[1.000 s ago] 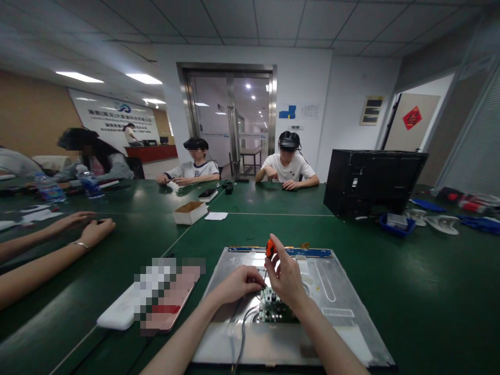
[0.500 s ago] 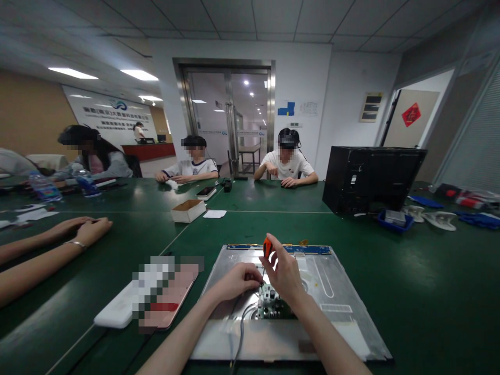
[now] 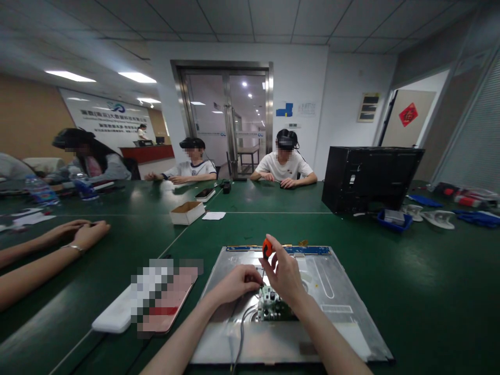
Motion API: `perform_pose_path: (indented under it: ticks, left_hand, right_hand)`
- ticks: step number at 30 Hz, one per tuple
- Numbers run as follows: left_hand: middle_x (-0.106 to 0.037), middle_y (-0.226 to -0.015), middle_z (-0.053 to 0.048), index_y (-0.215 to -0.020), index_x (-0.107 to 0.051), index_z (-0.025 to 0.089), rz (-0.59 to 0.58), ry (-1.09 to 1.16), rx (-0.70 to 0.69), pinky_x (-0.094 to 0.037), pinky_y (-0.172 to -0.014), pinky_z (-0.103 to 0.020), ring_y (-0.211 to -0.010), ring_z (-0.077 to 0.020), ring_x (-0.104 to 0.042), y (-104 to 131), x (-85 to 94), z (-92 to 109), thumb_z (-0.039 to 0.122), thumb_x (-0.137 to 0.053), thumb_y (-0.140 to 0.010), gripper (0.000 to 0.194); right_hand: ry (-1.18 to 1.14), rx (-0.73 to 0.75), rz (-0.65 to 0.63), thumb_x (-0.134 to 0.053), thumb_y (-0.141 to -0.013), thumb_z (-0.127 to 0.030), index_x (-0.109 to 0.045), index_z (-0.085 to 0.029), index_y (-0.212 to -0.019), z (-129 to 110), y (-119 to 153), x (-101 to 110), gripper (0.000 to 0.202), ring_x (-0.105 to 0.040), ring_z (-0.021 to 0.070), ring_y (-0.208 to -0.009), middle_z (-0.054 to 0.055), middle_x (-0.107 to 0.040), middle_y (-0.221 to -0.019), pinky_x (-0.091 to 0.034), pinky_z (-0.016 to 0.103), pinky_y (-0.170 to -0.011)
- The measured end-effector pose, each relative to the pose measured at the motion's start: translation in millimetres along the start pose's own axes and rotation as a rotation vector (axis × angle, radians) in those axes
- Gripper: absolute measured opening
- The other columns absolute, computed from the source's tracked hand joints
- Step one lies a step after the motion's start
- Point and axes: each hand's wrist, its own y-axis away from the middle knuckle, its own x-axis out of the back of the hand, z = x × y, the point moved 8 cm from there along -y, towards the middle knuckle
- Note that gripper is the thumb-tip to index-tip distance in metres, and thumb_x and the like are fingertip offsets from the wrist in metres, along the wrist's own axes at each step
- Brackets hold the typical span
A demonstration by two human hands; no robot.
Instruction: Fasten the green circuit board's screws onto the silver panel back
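The person's right hand (image 3: 286,273) is gripping the rounded handle of an orange-and-black screwdriver (image 3: 267,248), its fingers closing around the grip near the top. The screwdriver is standing nearly upright, its thin shaft pointing down toward the left edge of a small green circuit board (image 3: 273,308) crowded with components. The left hand (image 3: 245,278) is curling inward just beside the shaft's lower end, its fingertips bunching close together; whether they are pinching anything, one cannot tell. The circuit board is lying on the middle of a broad, flat, silver metal panel (image 3: 339,297), partly hiding behind the right hand and wrist. A long, narrow blue circuit strip (image 3: 316,250) is running along the panel's far edge, and a thin grey cable (image 3: 241,336) is curving from beside the board toward the near edge.

The panel is resting flat on a dark green tabletop (image 3: 422,291). To its left, a white rounded slab (image 3: 113,317) and a flat pink slab (image 3: 184,294) are lying side by side, partly blurred out. Farther off, an open white cardboard box (image 3: 187,214) is sitting near a white slip of paper (image 3: 213,215), and a bulky black casing (image 3: 367,179) is standing at the right.
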Motion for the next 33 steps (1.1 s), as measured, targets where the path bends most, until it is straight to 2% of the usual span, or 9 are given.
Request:
perform_pose_path:
  ticks: [7,12,18,22,25,29,33]
  left_hand:
    - [-0.068,-0.080,-0.002,-0.080,-0.069,0.015,0.001,0.014,0.018,-0.045,-0.073,-0.025,-0.075,-0.0167,-0.058,-0.5,-0.9,-2.7,0.017,-0.058,-0.074,0.013]
    - [-0.067,-0.079,-0.001,-0.077,-0.069,0.015,-0.015,0.001,0.035,-0.045,-0.074,-0.026,-0.076,-0.0167,-0.059,-1.1,-0.8,-2.5,0.018,-0.058,-0.075,0.012]
    - [-0.069,-0.084,-0.003,-0.083,-0.070,0.015,-0.023,0.004,0.013,-0.046,-0.074,-0.026,-0.078,-0.0177,-0.060,-2.8,-2.4,-7.7,0.020,-0.058,-0.077,0.014]
    - [-0.069,-0.086,-0.004,-0.085,-0.070,0.014,-0.014,0.010,-0.006,-0.045,-0.074,-0.027,-0.078,-0.0181,-0.060,-3.3,-3.4,-9.3,0.017,-0.057,-0.074,0.017]
    - [-0.069,-0.083,-0.003,-0.082,-0.069,0.015,-0.007,0.010,0.009,-0.045,-0.074,-0.026,-0.078,-0.0176,-0.059,-2.9,-3.1,-8.4,0.017,-0.057,-0.073,0.015]
    - [-0.069,-0.083,-0.003,-0.082,-0.069,0.015,0.003,0.037,0.022,-0.045,-0.073,-0.026,-0.077,-0.0174,-0.060,-1.6,-2.7,-6.5,0.019,-0.058,-0.074,0.014]
    - [-0.068,-0.081,-0.003,-0.083,-0.068,0.014,0.004,0.066,0.014,-0.045,-0.070,-0.026,-0.075,-0.0173,-0.060,-0.9,-3.5,-5.8,0.018,-0.057,-0.074,0.015]
  right_hand:
    - [-0.040,-0.008,-0.075,-0.046,-0.087,-0.018,-0.031,-0.019,-0.143,-1.1,0.0,-2.0,0.058,-0.053,0.0107,-0.047,0.000,-0.064,-0.077,-0.043,0.023,-0.048]
    - [-0.011,-0.005,-0.034,-0.046,-0.090,-0.023,-0.037,-0.018,-0.137,0.4,0.3,-1.3,0.048,-0.053,0.0124,-0.048,-0.001,-0.061,-0.070,-0.041,0.024,-0.047]
    - [-0.004,0.016,-0.037,-0.047,-0.091,-0.026,-0.035,-0.021,-0.137,0.3,0.8,-2.5,0.048,-0.055,0.0131,-0.053,0.003,-0.065,-0.084,-0.044,0.026,-0.051]
    - [-0.015,0.011,-0.092,-0.047,-0.088,-0.021,-0.032,-0.020,-0.141,-0.8,1.5,-5.3,0.055,-0.058,0.0140,-0.053,0.002,-0.065,-0.078,-0.045,0.026,-0.052]
    - [0.000,0.000,-0.080,-0.046,-0.086,-0.018,-0.034,-0.019,-0.140,0.3,1.8,-5.0,0.055,-0.056,0.0138,-0.051,0.001,-0.064,-0.074,-0.044,0.025,-0.050]
    - [0.017,0.005,-0.038,-0.048,-0.089,-0.023,-0.035,-0.020,-0.137,2.8,2.3,-4.6,0.050,-0.054,0.0132,-0.049,-0.001,-0.062,-0.071,-0.043,0.025,-0.049]
    - [0.024,0.027,-0.034,-0.050,-0.090,-0.029,-0.035,-0.022,-0.137,2.5,2.6,-5.6,0.050,-0.055,0.0134,-0.052,0.001,-0.063,-0.080,-0.045,0.026,-0.050]
